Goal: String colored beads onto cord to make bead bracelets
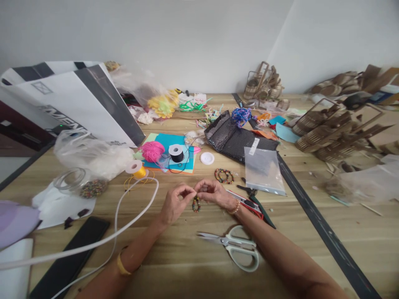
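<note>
Just below the middle of the frame, my left hand and right hand meet at the fingertips, each pinching the top of a small beaded strand that forms a loop beneath them. Slightly above and to the right, more strung beads lie on the wooden table. Scissors rest at lower centre-right, blades pointing left, beside my right forearm. Left of centre, a spool of black cord stands on blue sheets.
</note>
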Demonstrator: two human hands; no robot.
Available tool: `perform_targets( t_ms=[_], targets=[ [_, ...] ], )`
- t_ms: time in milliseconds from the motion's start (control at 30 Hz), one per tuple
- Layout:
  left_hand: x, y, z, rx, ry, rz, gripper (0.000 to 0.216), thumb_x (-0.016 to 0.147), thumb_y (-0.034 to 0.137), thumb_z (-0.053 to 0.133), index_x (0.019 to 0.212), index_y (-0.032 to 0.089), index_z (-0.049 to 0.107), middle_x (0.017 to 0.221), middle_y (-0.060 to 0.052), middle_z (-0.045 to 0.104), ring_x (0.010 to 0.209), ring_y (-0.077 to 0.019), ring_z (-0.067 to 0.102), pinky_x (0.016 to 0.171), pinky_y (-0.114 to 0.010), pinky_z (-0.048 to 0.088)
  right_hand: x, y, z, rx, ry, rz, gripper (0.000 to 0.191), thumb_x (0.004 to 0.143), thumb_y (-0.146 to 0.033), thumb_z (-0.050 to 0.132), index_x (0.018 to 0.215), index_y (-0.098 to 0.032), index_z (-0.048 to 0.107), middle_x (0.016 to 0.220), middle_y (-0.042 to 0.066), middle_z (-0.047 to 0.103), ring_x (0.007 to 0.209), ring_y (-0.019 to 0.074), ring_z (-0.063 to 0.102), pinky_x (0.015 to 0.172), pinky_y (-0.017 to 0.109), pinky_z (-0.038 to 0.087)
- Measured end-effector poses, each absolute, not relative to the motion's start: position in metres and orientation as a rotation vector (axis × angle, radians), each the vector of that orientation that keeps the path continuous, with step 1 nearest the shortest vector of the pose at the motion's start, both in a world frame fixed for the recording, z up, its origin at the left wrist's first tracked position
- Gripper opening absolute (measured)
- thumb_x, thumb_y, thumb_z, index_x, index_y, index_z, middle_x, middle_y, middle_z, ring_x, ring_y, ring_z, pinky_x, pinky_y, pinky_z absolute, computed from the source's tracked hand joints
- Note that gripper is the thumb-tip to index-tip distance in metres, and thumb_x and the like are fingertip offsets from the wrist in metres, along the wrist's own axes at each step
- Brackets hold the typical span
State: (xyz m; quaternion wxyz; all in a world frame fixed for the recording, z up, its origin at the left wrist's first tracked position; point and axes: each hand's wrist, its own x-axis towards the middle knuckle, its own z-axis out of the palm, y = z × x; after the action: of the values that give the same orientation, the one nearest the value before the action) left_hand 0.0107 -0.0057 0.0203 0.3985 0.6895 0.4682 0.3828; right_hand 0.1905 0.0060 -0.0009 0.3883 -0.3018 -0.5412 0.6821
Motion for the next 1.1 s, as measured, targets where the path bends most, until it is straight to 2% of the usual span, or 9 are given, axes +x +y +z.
perform_targets(
  t_ms=[133,367,467,533,633,767,867,1100],
  targets=[
    [0.020,-0.002,0.026,1.745,1.174,0.976,0.014,0.076,0.025,0.060,0.067,0.016,0.064,0.067,-0.001,0.061,0.064,-0.0129,0.055,0.062,-0.023,0.044,0.193,0.009,-0.004,-0.819,-1.387,1.671,0.029,0.070,-0.038,0.073,0.080,-0.013,0.061,0.062,-0.001,0.058,0.047,0.0064,0.047,0.043,0.017,0.036],
    [0.036,0.013,0.021,1.665,1.236,0.947,0.011,0.077,0.022,0.057,0.069,0.016,0.062,0.065,-0.001,0.064,0.061,-0.0127,0.057,0.059,-0.023,0.045,0.205,0.018,-0.004,-0.927,-1.440,1.530,0.030,0.074,-0.042,0.068,0.077,-0.014,0.060,0.060,-0.002,0.054,0.047,0.0064,0.044,0.044,0.018,0.034],
    [0.034,0.010,0.014,1.776,1.291,0.873,0.004,0.076,0.018,0.058,0.078,0.016,0.062,0.070,-0.001,0.065,0.065,-0.0141,0.059,0.063,-0.025,0.047,0.207,0.019,-0.002,-0.959,-1.468,1.525,0.030,0.078,-0.043,0.062,0.079,-0.014,0.057,0.057,-0.004,0.049,0.046,0.0058,0.039,0.043,0.018,0.029],
    [0.030,0.004,0.010,1.992,1.314,0.777,0.008,0.074,0.013,0.061,0.080,0.017,0.062,0.076,-0.002,0.066,0.074,-0.0168,0.061,0.072,-0.029,0.047,0.208,0.020,-0.003,-0.994,-1.479,1.505,0.029,0.080,-0.043,0.060,0.080,-0.014,0.055,0.056,-0.006,0.045,0.046,0.0059,0.036,0.044,0.019,0.027],
    [0.025,-0.009,0.007,2.309,1.317,0.651,0.009,0.073,0.012,0.064,0.080,0.018,0.062,0.087,-0.005,0.066,0.086,-0.0211,0.059,0.080,-0.035,0.045,0.208,0.022,-0.009,-1.059,-1.541,1.395,0.024,0.083,-0.039,0.055,0.080,-0.015,0.054,0.058,-0.005,0.045,0.049,0.0072,0.036,0.047,0.020,0.029],
    [0.021,-0.018,0.003,2.497,1.351,0.493,0.004,0.078,0.014,0.061,0.078,0.018,0.063,0.083,-0.005,0.064,0.083,-0.0217,0.057,0.078,-0.036,0.044,0.207,0.022,-0.017,-1.186,-1.707,1.040,0.011,0.082,-0.024,0.052,0.078,-0.015,0.056,0.064,-0.002,0.051,0.058,0.0105,0.043,0.056,0.022,0.034],
    [0.020,-0.015,0.001,2.513,1.345,0.485,0.013,0.082,0.013,0.055,0.075,0.018,0.064,0.081,-0.005,0.064,0.081,-0.0198,0.056,0.077,-0.033,0.043,0.205,0.021,-0.018,-1.212,-1.803,0.857,0.008,0.081,-0.017,0.051,0.076,-0.015,0.057,0.068,0.000,0.054,0.062,0.0122,0.046,0.060,0.023,0.036],
    [0.031,0.009,0.006,2.501,1.447,0.545,0.014,0.082,0.014,0.055,0.077,0.019,0.067,0.081,-0.005,0.063,0.083,-0.0209,0.054,0.080,-0.036,0.041,0.205,0.022,-0.022,-1.258,-1.767,0.855,0.008,0.079,-0.016,0.051,0.074,-0.016,0.057,0.064,0.000,0.053,0.058,0.0122,0.045,0.056,0.023,0.035]
  ],
)
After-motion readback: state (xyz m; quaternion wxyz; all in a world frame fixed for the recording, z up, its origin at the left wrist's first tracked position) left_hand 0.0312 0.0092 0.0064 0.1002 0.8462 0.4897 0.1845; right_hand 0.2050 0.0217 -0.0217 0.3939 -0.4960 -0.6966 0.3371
